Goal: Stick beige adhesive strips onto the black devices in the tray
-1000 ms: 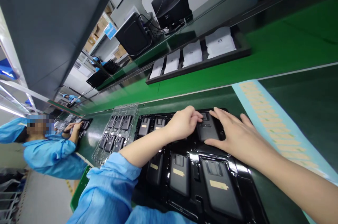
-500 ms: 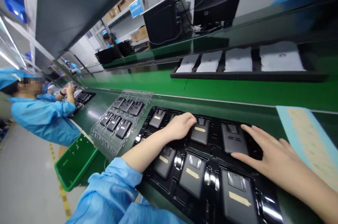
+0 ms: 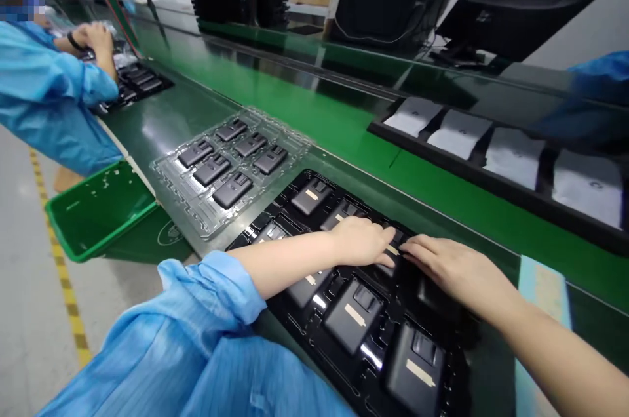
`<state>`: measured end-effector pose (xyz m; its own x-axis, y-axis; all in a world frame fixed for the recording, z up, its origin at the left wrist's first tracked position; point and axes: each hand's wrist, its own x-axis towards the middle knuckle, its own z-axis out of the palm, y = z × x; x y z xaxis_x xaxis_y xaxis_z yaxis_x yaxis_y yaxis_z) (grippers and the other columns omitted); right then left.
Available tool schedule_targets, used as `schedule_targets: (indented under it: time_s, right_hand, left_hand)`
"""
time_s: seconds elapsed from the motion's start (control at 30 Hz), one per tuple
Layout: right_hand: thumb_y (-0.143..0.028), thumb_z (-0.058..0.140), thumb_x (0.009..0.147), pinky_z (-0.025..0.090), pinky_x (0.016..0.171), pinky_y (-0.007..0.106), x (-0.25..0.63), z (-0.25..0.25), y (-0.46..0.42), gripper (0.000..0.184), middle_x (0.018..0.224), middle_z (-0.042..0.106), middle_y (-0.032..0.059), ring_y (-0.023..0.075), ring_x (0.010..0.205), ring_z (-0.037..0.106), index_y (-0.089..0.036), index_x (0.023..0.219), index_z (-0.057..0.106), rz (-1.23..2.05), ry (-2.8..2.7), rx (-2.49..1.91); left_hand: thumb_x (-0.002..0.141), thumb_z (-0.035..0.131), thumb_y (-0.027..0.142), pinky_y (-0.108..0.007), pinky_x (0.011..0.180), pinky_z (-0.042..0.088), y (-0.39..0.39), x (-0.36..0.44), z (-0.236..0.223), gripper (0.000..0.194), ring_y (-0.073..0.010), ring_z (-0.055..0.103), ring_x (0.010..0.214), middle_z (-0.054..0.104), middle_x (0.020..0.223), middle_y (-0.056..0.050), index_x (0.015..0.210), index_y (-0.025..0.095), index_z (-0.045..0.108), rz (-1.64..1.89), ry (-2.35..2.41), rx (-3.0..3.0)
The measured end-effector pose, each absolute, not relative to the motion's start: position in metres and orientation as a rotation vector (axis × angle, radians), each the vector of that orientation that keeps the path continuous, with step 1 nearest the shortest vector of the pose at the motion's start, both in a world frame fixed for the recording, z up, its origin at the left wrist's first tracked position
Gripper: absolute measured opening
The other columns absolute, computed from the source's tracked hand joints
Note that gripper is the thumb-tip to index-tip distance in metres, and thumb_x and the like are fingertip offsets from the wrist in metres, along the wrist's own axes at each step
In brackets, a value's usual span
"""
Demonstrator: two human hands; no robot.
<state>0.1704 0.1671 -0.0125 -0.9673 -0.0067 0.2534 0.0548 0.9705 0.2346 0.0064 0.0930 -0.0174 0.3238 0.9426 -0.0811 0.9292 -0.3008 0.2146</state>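
Observation:
A black moulded tray (image 3: 339, 361) holds several dark grey plastic device housings, such as the front one (image 3: 352, 315), most with a pale yellow strip across them. My left hand (image 3: 358, 241) reaches over the tray's back row. Its thumb and forefinger are apart and rest on one housing (image 3: 388, 269), either side of its yellow strip (image 3: 392, 250). From the right, my right hand (image 3: 445, 263) brings its bunched fingertips to the same housing, close to the strip's end. What those fingertips may hold is hidden. Another housing (image 3: 428, 292) lies partly under my right hand.
A clear plastic tray (image 3: 189, 210) with several dark housings lies to the left. Beyond the bench edge is a green bin (image 3: 73, 243). A light blue sheet (image 3: 543, 286) lies at right. White pouches sit in a long black tray (image 3: 491, 191) behind. A co-worker (image 3: 54, 82) works at far left.
My right hand has moved left from the housing without a strip, and its spread fingers have come together. My left hand has moved onto the striped housing. The view has turned and shifted.

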Motion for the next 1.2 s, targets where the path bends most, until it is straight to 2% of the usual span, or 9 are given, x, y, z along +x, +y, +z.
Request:
schedule_targets:
  time_s: [0.23,0.4,0.67,0.93,1.2]
  right_hand:
    - [-0.011,0.017,0.092,0.044,0.06,0.026,0.158,0.0,0.175,0.044,0.072,0.057,0.0093,0.0155,0.062,0.054,-0.008,0.076,0.059,-0.356,-2.963,0.367]
    - [-0.006,0.017,0.09,0.046,0.058,0.026,0.152,0.008,0.174,0.046,0.071,0.057,0.0112,0.0163,0.062,0.054,-0.006,0.074,0.06,-0.407,-2.946,0.499]
    - [-0.004,0.017,0.089,0.047,0.056,0.025,0.145,0.013,0.173,0.049,0.07,0.058,0.0094,0.0149,0.059,0.054,-0.01,0.07,0.061,-0.491,-2.936,0.573]
    - [0.005,0.019,0.082,0.048,0.059,0.027,0.146,0.011,0.175,0.047,0.069,0.059,0.0103,0.0169,0.06,0.054,-0.008,0.069,0.062,-0.617,-2.872,0.688]
    - [0.002,0.019,0.083,0.048,0.06,0.028,0.149,0.004,0.18,0.046,0.07,0.059,0.0116,0.0184,0.061,0.054,-0.009,0.07,0.062,-0.587,-2.888,0.674]
  left_hand:
    - [0.081,0.041,0.044,-0.031,0.074,0.041,0.094,0.005,-0.022,0.049,-0.0236,0.054,0.099,0.06,0.102,-0.014,0.111,0.005,0.043,0.181,1.631,2.322]
    - [0.082,0.041,0.043,-0.03,0.071,0.039,0.096,0.005,-0.026,0.047,-0.0227,0.055,0.097,0.06,0.1,-0.014,0.108,0.005,0.045,0.191,1.594,2.289]
    - [0.082,0.041,0.042,-0.029,0.068,0.038,0.097,0.005,-0.025,0.045,-0.0225,0.055,0.097,0.061,0.099,-0.014,0.108,0.005,0.045,0.188,1.593,2.281]
    - [0.082,0.041,0.041,-0.03,0.07,0.038,0.097,0.005,-0.024,0.045,-0.0224,0.054,0.098,0.06,0.102,-0.014,0.11,0.004,0.043,0.183,1.587,2.284]
    - [0.082,0.041,0.04,-0.03,0.07,0.039,0.096,0.004,-0.025,0.046,-0.0229,0.054,0.098,0.06,0.102,-0.015,0.111,0.004,0.043,0.188,1.584,2.289]
